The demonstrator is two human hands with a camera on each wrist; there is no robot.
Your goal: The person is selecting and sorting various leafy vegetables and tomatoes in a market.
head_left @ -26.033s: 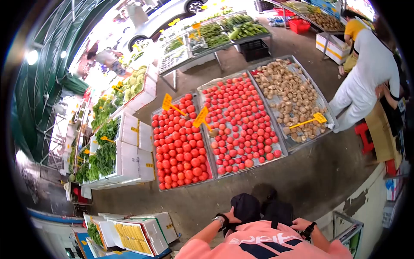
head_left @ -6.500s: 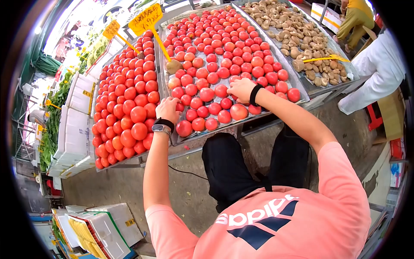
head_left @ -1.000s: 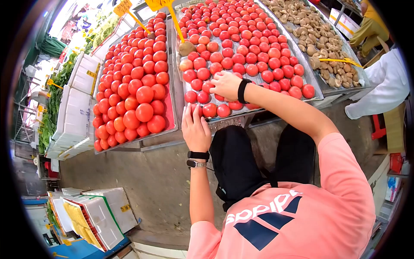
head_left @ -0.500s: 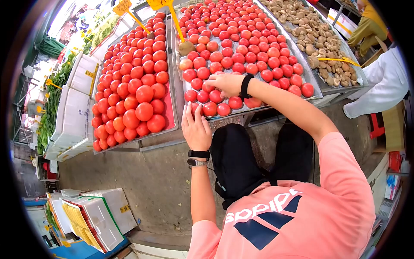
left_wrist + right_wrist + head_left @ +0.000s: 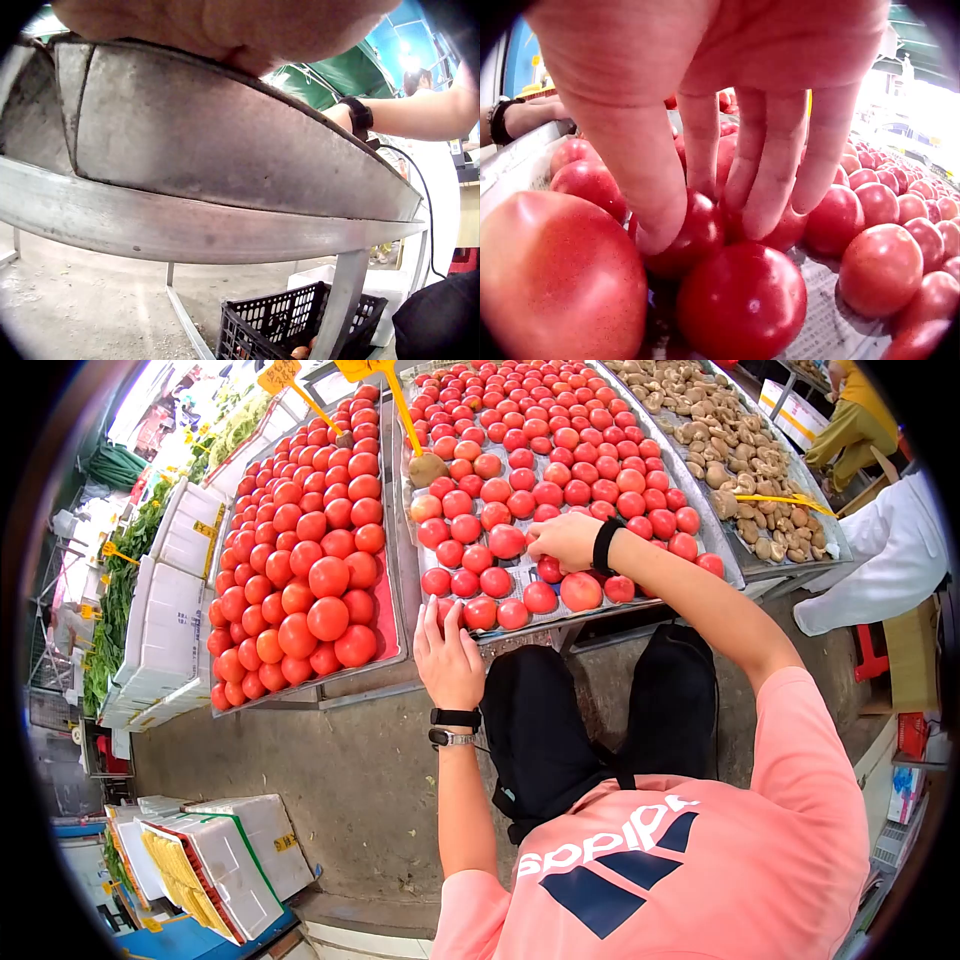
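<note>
So in the head view the right hand has a tomato between thumb and fingers, at the hand's 9 o'clock, above the middle tray. Left hand isn't clenched or grasping anything, just fingers out straight toward 12 o'clock, over that tray's front rim by the nearest tomatoes. From the left hand, the heaped red pile is at 10 o'clock. Mushrooms are at the right hand's 2 o'clock. Left wrist cam's got a black crate under the stand, about 5 o'clock in that view.
</note>
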